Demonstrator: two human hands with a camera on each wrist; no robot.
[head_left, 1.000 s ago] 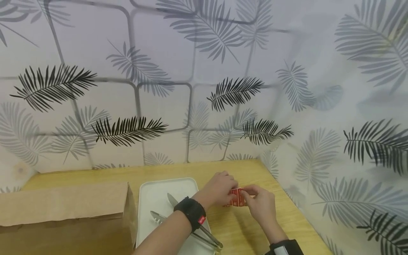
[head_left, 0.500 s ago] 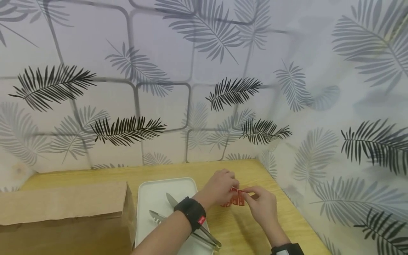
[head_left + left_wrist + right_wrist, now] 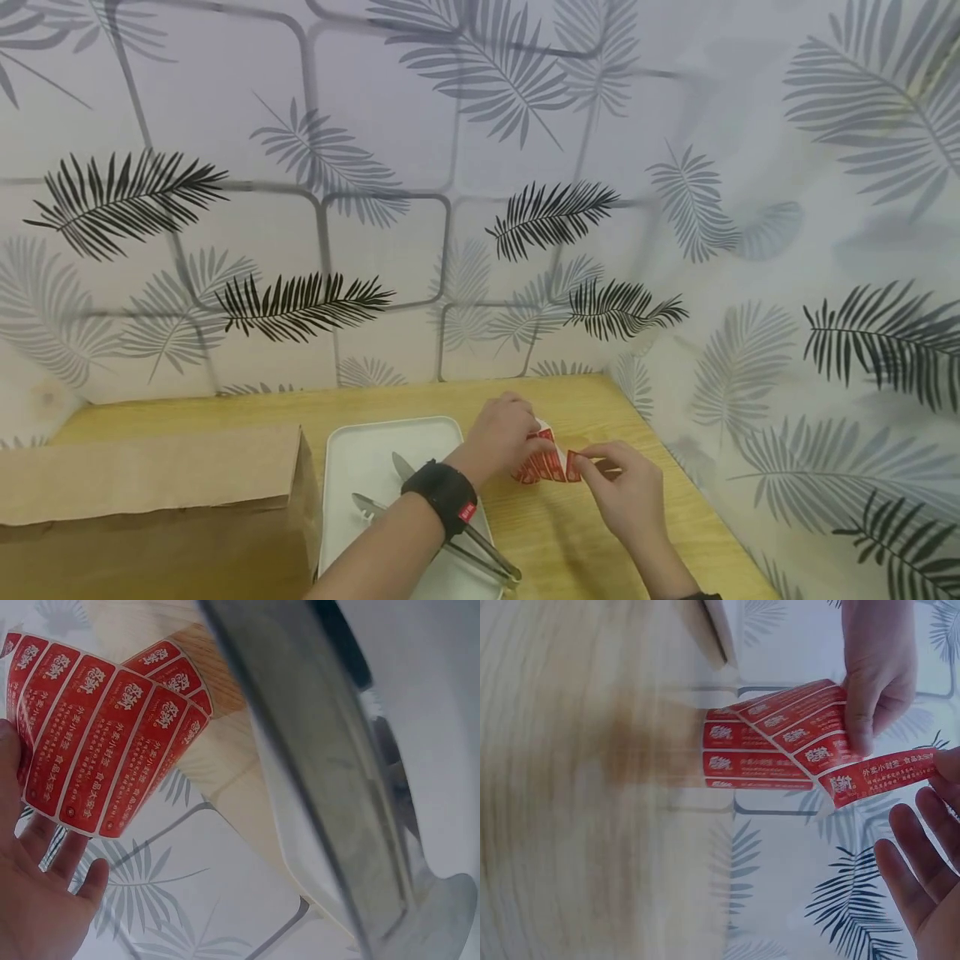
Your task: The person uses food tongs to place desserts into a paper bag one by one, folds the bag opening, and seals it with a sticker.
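A curling strip of red seal stickers [image 3: 546, 463] with white lettering hangs from my left hand [image 3: 498, 437], whose thumb and fingers grip its upper edge above the wooden table. One sticker [image 3: 889, 776] at the strip's end is partly off its backing; its near corner still meets the strip in the right wrist view. Between thumb and forefinger my right hand [image 3: 626, 496] pinches the outer end of that sticker, its other fingers loosely spread. Filling the left wrist view, the strip [image 3: 97, 742] shows several labels side by side and bends back on itself.
Under my left forearm, metal tongs [image 3: 480, 554] lie across a white tray [image 3: 360, 442]. A brown paper bag [image 3: 150, 492] stands at the left. The wooden table [image 3: 585, 400] ends against a leaf-patterned wall covering [image 3: 420, 250] behind and at the right.
The end sticker has lifted away from the strip as my right hand drew slightly right. My left hand shifted a little left and tilted the strip, showing its white backing.
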